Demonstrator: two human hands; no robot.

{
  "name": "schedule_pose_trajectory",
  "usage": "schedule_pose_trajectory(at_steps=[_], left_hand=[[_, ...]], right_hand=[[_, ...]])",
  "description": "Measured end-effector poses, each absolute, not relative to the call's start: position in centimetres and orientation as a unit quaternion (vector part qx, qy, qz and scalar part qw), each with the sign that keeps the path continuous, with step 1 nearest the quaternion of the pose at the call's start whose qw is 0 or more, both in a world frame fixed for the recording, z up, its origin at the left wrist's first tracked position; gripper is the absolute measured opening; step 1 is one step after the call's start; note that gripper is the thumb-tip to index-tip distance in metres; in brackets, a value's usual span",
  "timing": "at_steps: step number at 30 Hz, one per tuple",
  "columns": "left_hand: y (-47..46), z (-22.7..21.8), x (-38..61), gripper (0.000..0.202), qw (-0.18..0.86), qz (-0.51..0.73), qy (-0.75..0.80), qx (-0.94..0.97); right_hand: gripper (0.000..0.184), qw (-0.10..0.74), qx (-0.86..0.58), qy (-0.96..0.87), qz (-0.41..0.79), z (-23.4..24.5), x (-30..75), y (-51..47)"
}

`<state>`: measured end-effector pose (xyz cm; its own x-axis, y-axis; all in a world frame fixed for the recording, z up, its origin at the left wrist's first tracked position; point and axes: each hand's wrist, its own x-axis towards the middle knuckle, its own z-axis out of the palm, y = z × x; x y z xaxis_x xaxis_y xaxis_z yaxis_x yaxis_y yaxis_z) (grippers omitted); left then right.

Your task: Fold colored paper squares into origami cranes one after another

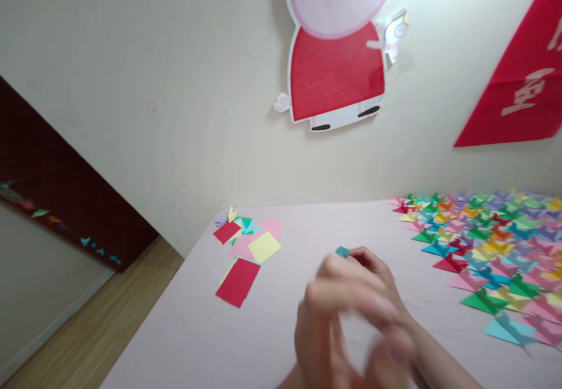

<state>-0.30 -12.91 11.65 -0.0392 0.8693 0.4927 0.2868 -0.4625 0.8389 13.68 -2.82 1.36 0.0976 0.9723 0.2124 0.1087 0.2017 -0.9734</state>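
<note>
My left hand (338,313) is large and blurred in the foreground, its fingers curled toward the right. Motion smears its fingertips, so I cannot make out whether anything is between them. Behind it, partly covered, my right hand (373,260) is closed with a small teal piece of paper (342,251) at its fingertips. Most of that paper may be hidden by the hands; its folded shape does not show. Both hands are above the pale pink table (175,336).
Rows of folded paper cranes (487,248) in many colours cover the right side. Left of my hands lie a red paper sheet (238,282), a yellow sheet (264,247) and scattered paper scraps (246,225). The wall (175,114) bounds the table's far edge.
</note>
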Motion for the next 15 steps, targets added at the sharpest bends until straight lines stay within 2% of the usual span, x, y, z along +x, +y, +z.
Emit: schedule_pose_trajectory(at_steps=[3,6,10,15], left_hand=[[-7.1,11.8,-0.1,0.013,0.252,0.571,0.485,0.613],[-3.3,9.1,-0.1,0.005,0.231,0.537,0.498,0.64],[-1.9,5.0,-0.2,0.005,0.262,0.501,0.503,0.653],[-2.1,3.7,-0.2,0.006,0.264,0.497,0.506,0.653]], right_hand=[[0.035,0.544,-0.489,-0.572,0.371,1.4,13.6,-3.0],[0.035,0.537,-0.488,-0.591,0.352,1.3,13.5,-3.1],[0.037,0.543,-0.491,-0.582,0.354,1.4,13.4,-3.1],[0.034,0.543,-0.498,-0.573,0.359,1.5,13.4,-3.0]])
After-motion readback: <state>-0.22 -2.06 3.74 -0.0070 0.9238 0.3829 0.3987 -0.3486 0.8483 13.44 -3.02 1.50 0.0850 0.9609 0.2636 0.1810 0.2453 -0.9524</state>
